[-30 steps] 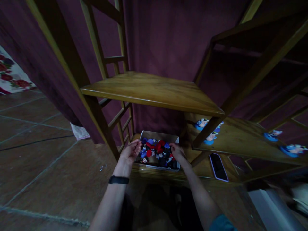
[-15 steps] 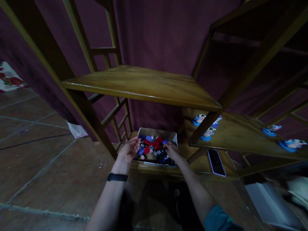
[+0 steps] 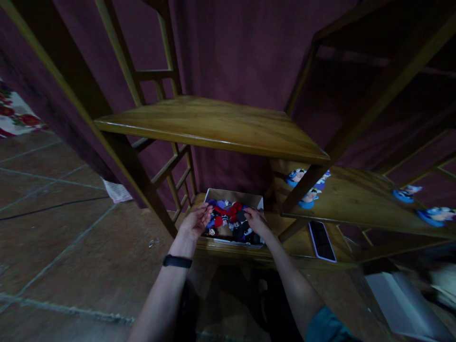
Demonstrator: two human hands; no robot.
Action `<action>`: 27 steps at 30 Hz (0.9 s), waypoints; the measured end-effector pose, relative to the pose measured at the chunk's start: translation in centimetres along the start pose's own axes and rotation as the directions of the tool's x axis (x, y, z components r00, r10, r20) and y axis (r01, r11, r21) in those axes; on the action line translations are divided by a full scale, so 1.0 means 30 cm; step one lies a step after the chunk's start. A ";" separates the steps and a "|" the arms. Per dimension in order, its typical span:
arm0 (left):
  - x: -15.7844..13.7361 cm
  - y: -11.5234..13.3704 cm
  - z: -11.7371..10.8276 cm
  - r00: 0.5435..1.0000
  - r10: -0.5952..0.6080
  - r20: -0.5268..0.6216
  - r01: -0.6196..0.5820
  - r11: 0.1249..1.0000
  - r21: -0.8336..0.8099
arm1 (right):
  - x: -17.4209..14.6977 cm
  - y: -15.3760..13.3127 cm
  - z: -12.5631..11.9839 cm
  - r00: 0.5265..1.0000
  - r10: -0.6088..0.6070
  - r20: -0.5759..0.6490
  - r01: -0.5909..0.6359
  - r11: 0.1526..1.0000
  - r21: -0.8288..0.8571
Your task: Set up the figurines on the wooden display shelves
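A white cardboard box (image 3: 259,204) stands on the lower shelf, filled with small figurines (image 3: 223,219) in red, purple, blue and black. Over its right side, my right hand (image 3: 255,221) pinches a dark round piece (image 3: 242,216), perhaps the base of a figurine. My left hand (image 3: 195,221) is at the box's left edge, palm turned up and fingers loosely curled apart, with nothing visible in it. The left fingertips hide part of the box's left wall.
A wooden shelf board (image 3: 210,126) spans above the box. To the right, several blue-based figurines (image 3: 308,198) stand on another board (image 3: 351,192). A phone (image 3: 322,241) lies on the lower shelf. A pale box (image 3: 402,297) sits on the floor at right.
My right hand has lifted slightly and the dark round piece now shows at its fingertips. My left hand stays at the box's left edge. The view has shifted slightly.
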State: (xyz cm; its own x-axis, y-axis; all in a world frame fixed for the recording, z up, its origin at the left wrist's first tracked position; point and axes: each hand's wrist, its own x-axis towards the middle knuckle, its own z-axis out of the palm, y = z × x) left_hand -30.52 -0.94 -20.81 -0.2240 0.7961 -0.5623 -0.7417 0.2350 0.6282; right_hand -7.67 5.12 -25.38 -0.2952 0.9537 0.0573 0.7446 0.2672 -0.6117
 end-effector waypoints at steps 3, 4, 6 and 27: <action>-0.010 -0.039 0.021 0.999 0.052 0.015 -0.053 0.988 0.142 | -0.004 -0.012 0.009 1.000 -0.006 0.014 0.005 0.997 0.076; -0.015 -0.055 0.030 0.997 0.078 0.031 -0.082 0.975 0.207 | -0.006 -0.020 0.015 1.000 -0.008 0.028 0.005 0.994 0.113; -0.024 -0.090 0.045 0.990 0.117 0.080 -0.137 0.933 0.331 | -0.014 -0.043 0.030 0.997 -0.033 0.071 0.018 0.979 0.203; 0.059 -0.003 -0.063 0.960 0.275 0.056 -0.273 0.870 0.409 | -0.045 0.002 -0.026 0.972 0.016 0.233 0.031 0.980 -0.196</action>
State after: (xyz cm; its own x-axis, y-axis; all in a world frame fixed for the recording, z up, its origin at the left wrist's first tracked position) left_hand -32.04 -0.59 -22.87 -0.3835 0.8599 -0.3368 -0.3255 0.2154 0.9207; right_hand -6.76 3.96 -24.86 -0.4145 0.8996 -0.1378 0.8379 0.3182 -0.4435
